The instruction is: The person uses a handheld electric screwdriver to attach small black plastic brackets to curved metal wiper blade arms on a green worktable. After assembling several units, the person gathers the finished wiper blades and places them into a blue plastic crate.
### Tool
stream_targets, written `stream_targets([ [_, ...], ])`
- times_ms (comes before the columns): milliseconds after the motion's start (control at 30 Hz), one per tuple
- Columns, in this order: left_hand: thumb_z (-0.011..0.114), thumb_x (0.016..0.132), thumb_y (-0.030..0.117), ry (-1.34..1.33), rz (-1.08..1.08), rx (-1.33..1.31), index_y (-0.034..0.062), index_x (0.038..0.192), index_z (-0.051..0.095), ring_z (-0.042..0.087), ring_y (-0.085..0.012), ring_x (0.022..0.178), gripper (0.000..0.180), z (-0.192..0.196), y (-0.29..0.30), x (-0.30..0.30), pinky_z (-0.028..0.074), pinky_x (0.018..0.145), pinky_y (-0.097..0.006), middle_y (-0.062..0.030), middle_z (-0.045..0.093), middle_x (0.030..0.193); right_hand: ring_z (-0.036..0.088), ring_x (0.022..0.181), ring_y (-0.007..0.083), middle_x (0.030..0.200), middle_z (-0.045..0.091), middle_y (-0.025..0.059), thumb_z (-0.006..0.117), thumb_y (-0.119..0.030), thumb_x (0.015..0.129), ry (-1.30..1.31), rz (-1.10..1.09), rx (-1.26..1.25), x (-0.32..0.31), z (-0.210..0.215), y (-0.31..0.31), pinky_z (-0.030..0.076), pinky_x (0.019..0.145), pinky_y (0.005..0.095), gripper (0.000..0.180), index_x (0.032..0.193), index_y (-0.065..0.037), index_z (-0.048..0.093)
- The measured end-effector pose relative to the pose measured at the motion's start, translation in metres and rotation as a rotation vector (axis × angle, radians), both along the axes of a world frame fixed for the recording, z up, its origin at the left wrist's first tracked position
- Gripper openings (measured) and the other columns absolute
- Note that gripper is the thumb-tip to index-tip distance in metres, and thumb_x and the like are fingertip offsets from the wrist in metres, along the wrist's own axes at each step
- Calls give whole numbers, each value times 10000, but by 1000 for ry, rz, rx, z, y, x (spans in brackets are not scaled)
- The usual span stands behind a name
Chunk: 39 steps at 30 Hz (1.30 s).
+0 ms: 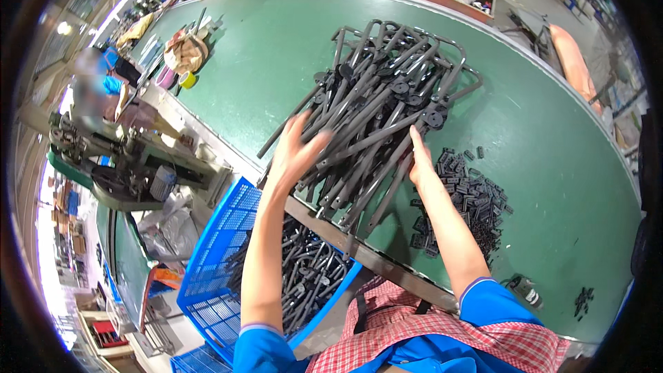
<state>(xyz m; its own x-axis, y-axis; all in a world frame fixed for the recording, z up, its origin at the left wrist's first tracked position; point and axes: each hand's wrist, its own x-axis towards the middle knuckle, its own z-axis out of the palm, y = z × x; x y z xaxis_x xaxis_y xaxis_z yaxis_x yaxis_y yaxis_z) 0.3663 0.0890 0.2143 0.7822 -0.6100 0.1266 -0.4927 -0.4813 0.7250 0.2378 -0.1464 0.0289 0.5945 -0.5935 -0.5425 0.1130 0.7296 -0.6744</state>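
A big heap of black metal tubes (373, 107), some bent into U-shaped frames at the far end and several carrying round black discs, lies on the green worktable (545, 166). The tubes' near ends jut toward the table's front edge. On the left flank of the heap is my left hand (297, 155), thumb and fingers spread, slightly blurred. My right hand (420, 160) lies along the right flank, fingers stretched out and close to a tube. Neither hand is closed round a tube, though whether the fingertips touch the heap is hard to tell.
Small black parts (476, 197) are piled right of the heap, with a few more (584, 302) near the right rim. A small bottle (526, 291) stands by the front edge. Below the table, a blue crate (207, 280) holds black tube pieces. Left, a machine (131, 173) and people.
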Motion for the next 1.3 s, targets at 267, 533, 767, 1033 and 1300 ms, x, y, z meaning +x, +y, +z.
stream_targets([
  [267, 601, 675, 732, 93, -144, 636, -96, 1053, 642, 616, -367, 1057, 912, -82, -119, 101, 463, 919, -424, -302, 633, 1063, 543, 947, 190, 1096, 608, 19, 650, -643, 778, 71, 213, 114, -7, 3, 3, 436, 827, 354, 650, 1186, -142, 585],
  [533, 676, 750, 511, -113, -111, 411, -19, 1347, 418, 458, -375, 1208, 839, -111, -135, 71, 383, 1004, -435, -232, 484, 1277, 383, 1272, 255, 1404, 400, 121, 723, -542, 762, 81, 169, 147, -6, 3, 9, 314, 1048, 404, 896, 1402, -34, 355],
  [767, 704, 778, 372, -51, -185, 288, -1, 1427, 268, 353, -407, 1310, 866, -117, -114, 13, 324, 1085, -423, -249, 302, 1434, 520, 1115, 219, 1240, 539, 79, 695, -473, 818, -75, 25, 375, -31, 5, 16, 422, 966, 377, 647, 1271, -52, 507],
  [1033, 581, 864, 532, 118, 171, 65, -42, 1284, 494, 507, -279, 1126, 716, -101, -102, 161, 416, 947, -389, -184, 537, 1223, 459, 1196, 215, 1301, 496, 80, 700, -361, 843, -3, 55, 175, -29, -16, -9, 365, 1010, 377, 650, 1347, -38, 445],
  [1300, 441, 899, 643, 710, 22, 492, 36, 1246, 566, 568, -124, 859, 710, -169, -97, 280, 466, 796, -296, -74, 650, 961, 502, 1169, 223, 1294, 521, 76, 545, -525, 908, -136, -72, 380, -21, 0, -15, 406, 1000, 395, 607, 1320, -86, 467],
])
